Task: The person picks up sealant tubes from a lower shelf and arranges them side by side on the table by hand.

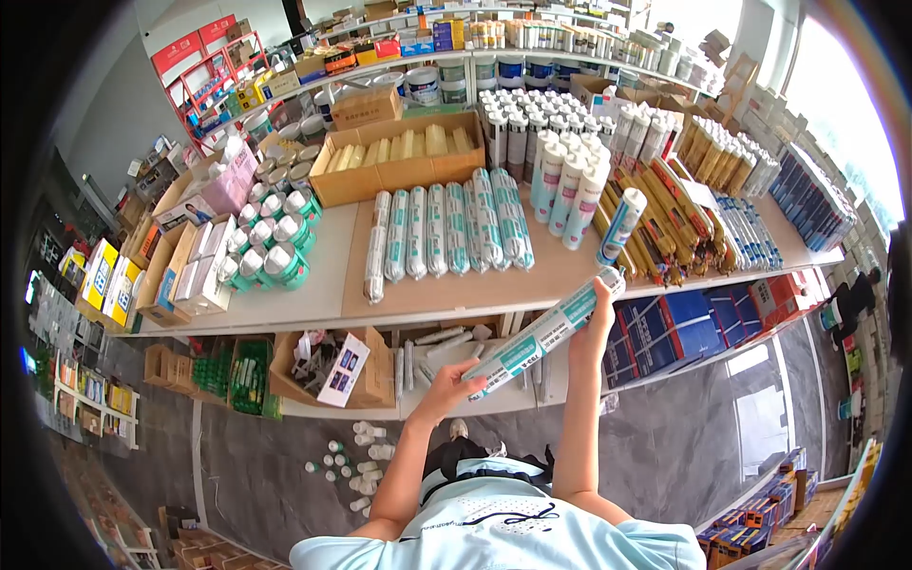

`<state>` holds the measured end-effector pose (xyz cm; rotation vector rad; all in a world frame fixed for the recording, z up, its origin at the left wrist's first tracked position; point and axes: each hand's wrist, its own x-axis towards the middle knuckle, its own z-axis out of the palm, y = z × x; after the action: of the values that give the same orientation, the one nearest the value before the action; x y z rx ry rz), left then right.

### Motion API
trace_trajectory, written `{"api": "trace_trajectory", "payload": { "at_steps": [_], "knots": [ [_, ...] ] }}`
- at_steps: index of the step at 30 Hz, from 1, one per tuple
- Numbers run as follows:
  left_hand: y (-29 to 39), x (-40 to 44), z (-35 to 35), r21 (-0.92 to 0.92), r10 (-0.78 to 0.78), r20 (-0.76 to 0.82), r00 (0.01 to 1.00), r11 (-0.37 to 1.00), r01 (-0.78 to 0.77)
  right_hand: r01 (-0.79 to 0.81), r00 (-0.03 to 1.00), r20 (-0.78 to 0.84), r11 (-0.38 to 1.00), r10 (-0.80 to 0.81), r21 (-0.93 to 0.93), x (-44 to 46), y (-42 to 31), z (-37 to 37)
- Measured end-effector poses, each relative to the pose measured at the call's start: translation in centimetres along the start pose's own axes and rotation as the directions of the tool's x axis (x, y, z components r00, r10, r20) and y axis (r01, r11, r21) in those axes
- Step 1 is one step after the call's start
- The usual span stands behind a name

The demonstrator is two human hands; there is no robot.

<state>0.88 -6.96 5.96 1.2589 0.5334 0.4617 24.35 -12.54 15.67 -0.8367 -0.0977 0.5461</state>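
Observation:
A long white and teal sausage pack of sealant (pixel 537 337) is held slanting in front of me, over the table's front edge. My left hand (pixel 450 388) grips its lower left end, and my right hand (pixel 598 318) is wrapped round its upper right end. On the table, a row of similar sealant sausage packs (pixel 437 228) lies side by side just beyond my hands. A single upright blue and white cartridge (pixel 622 226) stands near the table edge, close to my right hand. Beside it is a group of white cartridges (pixel 575 195).
A cardboard box (pixel 380 180) of pale yellow packs sits behind the row. Green and white tubs (pixel 271 242) stand at the left. Gold sausage packs (pixel 665 223) lie right. Blue boxes (pixel 665 332) fill the lower shelf. Several small bottles (pixel 366 461) are on the floor.

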Motion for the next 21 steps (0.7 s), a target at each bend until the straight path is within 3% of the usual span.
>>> {"api": "trace_trajectory", "payload": {
  "at_steps": [4, 9, 14, 16, 18, 21],
  "knots": [
    [1.0, 2.2, -4.0, -0.125, 0.096, 0.076, 0.992, 0.988, -0.086, -0.008, 0.993, 0.122, 1.000, 0.009, -0.011, 1.6, 2.7, 3.4],
    [3.2, 3.3, -6.2, -0.274, 0.177, -0.025, 0.984, 0.945, -0.177, -0.111, 0.945, 0.314, 0.993, 0.097, 0.026, 3.2, 5.7, 6.0],
    [4.0, 4.0, -6.4, -0.285, 0.193, -0.054, 0.980, 0.937, -0.201, -0.175, 0.935, 0.301, 0.982, 0.189, -0.072, 5.2, 6.9, 7.6],
    [5.0, 4.1, -6.2, -0.268, 0.183, -0.041, 0.982, 0.945, -0.187, -0.183, 0.923, 0.299, 0.959, 0.243, -0.214, 6.5, 8.0, 8.4],
    [6.2, 4.2, -5.3, -0.257, 0.200, 0.027, 0.979, 0.948, -0.187, -0.216, 0.878, 0.388, 0.956, 0.280, -0.200, 7.4, 9.7, 8.8],
    [6.9, 5.7, -4.2, -0.271, 0.215, -0.064, 0.975, 0.936, -0.224, -0.216, 0.807, 0.510, 0.953, 0.298, -0.214, 6.1, 9.8, 10.2]
  ]
}}
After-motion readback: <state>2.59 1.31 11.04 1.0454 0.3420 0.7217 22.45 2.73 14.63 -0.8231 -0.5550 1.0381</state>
